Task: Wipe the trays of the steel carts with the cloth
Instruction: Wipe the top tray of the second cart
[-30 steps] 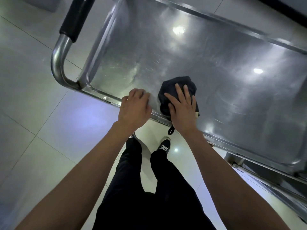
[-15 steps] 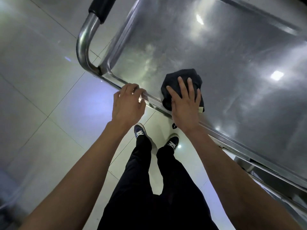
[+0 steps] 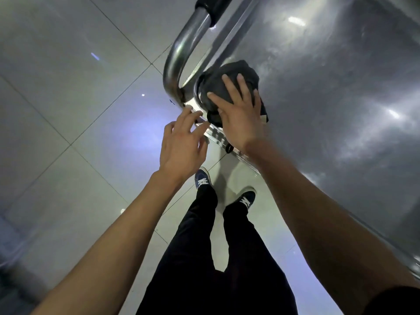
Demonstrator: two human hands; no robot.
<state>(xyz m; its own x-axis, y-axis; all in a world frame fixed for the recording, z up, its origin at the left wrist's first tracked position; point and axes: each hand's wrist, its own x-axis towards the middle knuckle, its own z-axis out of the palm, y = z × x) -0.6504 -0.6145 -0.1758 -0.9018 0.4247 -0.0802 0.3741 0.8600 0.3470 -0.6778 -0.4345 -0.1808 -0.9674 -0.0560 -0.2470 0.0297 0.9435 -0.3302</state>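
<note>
The dark cloth (image 3: 229,85) lies bunched in the corner of the steel tray (image 3: 329,92), pushed against the rim where the handle bar (image 3: 179,55) bends down at about ten o'clock from it. Half a second ago it sat farther along the near rim, away from that corner. My right hand (image 3: 238,114) lies flat on top of it, fingers straight and spread, pressing it down, as it did before. My left hand (image 3: 181,142), at seven o'clock from the cloth, has let go of the rim it was gripping; now its fingers are loosely spread, the tips just touching the rim's edge and holding nothing. At six o'clock, below both hands, my black trousers (image 3: 216,258) and two dark shoes (image 3: 246,197) stand on the pale tiled floor (image 3: 68,110).
</note>
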